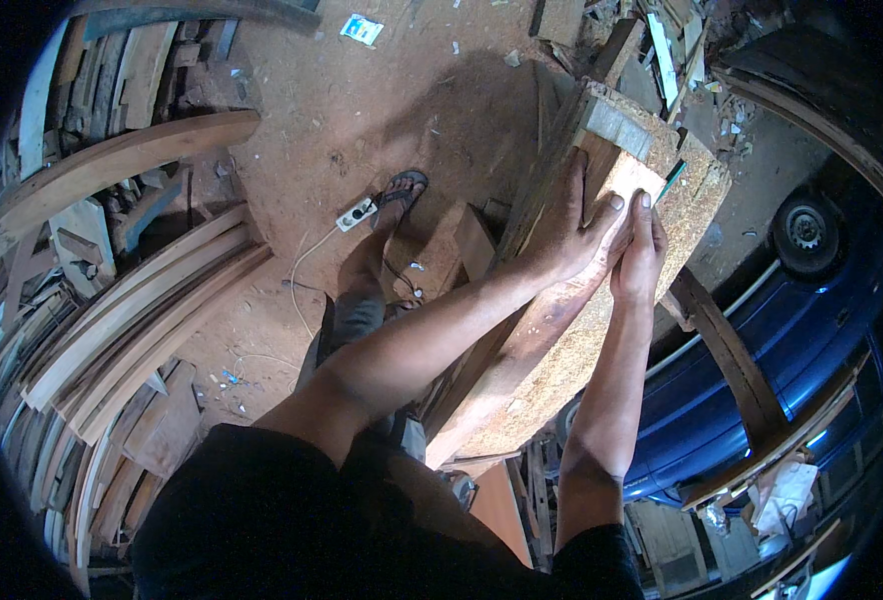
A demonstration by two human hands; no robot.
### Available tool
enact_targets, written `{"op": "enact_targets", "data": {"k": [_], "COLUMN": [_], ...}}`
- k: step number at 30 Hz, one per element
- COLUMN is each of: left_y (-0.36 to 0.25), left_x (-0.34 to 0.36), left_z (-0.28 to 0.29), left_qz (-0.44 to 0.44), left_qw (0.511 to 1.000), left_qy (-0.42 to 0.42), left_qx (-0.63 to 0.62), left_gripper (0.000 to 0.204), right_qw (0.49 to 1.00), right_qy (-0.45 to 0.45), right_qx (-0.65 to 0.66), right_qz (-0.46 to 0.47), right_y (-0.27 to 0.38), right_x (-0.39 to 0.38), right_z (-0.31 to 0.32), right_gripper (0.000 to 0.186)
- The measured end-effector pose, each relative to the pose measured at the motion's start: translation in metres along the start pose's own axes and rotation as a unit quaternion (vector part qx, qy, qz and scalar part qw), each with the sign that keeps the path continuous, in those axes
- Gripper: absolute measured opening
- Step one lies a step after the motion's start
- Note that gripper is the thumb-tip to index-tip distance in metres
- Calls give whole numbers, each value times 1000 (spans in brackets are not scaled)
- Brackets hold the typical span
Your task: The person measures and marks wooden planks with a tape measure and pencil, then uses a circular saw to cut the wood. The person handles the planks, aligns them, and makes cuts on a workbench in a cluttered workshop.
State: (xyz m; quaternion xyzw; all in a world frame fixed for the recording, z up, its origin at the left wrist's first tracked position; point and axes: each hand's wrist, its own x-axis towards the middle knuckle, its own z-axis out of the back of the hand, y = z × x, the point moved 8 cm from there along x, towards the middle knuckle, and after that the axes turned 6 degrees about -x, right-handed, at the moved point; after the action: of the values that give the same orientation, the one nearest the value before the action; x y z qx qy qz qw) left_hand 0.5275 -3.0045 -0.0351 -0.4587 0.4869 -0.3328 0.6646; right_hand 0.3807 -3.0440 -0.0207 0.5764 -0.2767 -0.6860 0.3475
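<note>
A thick wooden plank (554,312) lies lengthwise on a sawdust-covered bench top (602,350), running from near my body to the far right. My left hand (574,230) grips it near the far end, thumb stretched along the left edge and fingers bent over the top. Close beside it, my right hand (641,250) is closed at the plank's right edge, fingertips pressed together next to my left fingers. Its thumb is mostly hidden. Just past my hands sits a greyish wood block (618,130). A thin dark green-edged piece (673,179) stands out right of my right fingertips.
Stacked curved boards (147,310) and offcuts fill the left side. On the dirt floor, a white power strip (356,214) with a cable lies by my sandaled foot (404,187). A blue car (737,400) stands at the right, behind a timber post (732,350).
</note>
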Motion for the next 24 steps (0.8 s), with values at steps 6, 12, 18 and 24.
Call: {"op": "enact_targets", "data": {"k": [6,12,18,24], "left_y": [3,11,-12,5], "left_x": [-3,-1,51,96], "left_z": [-5,-10,1,-11], "left_qz": [-51,-32,-33,7], "left_qw": [997,996,989,955], "left_qy": [-51,-20,97,284], "left_qx": [40,-80,-111,90], "left_gripper": [81,70,72,65], "right_qw": [1000,998,977,956], "right_qy": [16,-62,-192,-208], "right_qx": [-16,-23,-60,-128], "right_qz": [3,21,-71,-160], "right_y": [-3,-6,-56,-200], "right_x": [3,-7,-128,-327], "right_z": [2,13,84,165], "right_gripper": [43,44,48,40]}}
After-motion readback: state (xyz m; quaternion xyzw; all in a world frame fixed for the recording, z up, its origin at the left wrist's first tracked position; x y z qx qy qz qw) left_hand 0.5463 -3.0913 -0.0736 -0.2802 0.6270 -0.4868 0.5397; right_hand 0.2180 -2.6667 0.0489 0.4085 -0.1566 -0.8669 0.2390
